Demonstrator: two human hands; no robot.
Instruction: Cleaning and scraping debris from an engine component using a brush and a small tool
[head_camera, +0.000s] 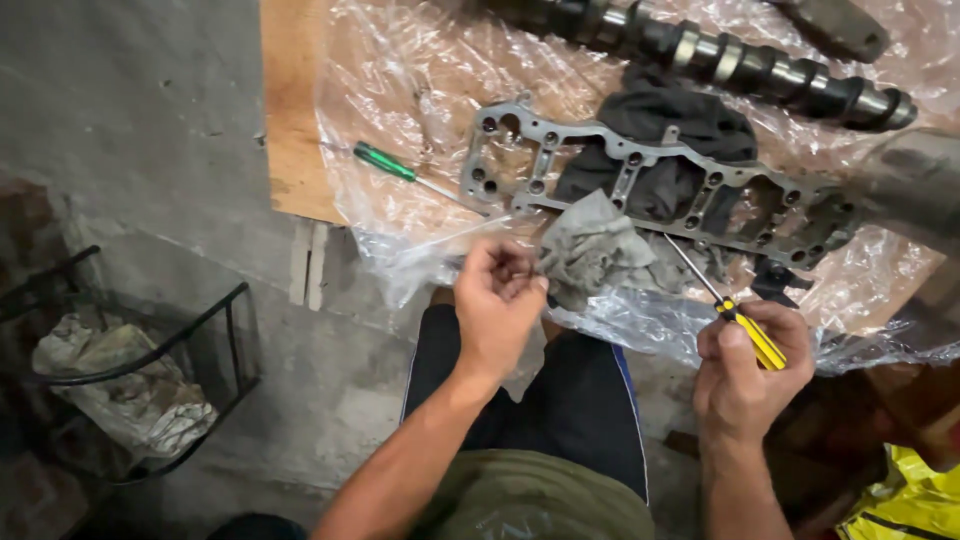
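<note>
**A:** What does the right hand (752, 372) have?

**B:** It grips a yellow-handled screwdriver (722, 301), low in the right half of the frame. The fingers wrap the handle, and the thin shaft slants up and left toward the grey rag (592, 250).

**A:** And the left hand (497, 305)?

**B:** It sits at the lower centre, fingers curled inward and pinched together. Whether they hold some small thing, one cannot tell. It is just beside the rag's left edge.

**A:** Where does the rag lie?

**B:** In the middle of the frame, on the crinkled plastic sheet (400, 90) that covers the wooden board (292, 120). It touches the lower edge of the flat metal frame (640, 180), which has many holes and runs from centre to right.

**A:** What else lies there?

**B:** A green-handled screwdriver (388, 163) lies left of the metal frame, its tip pointing toward it. A dark cloth (680, 125) lies under the frame's middle. A long metal shaft with lobes (720, 58) crosses the upper right.

**A:** And off the board?

**B:** A black wire rack (215, 330) holding a crumpled cloth stands on the concrete floor at the lower left. Something yellow shows in the lower right corner.
</note>
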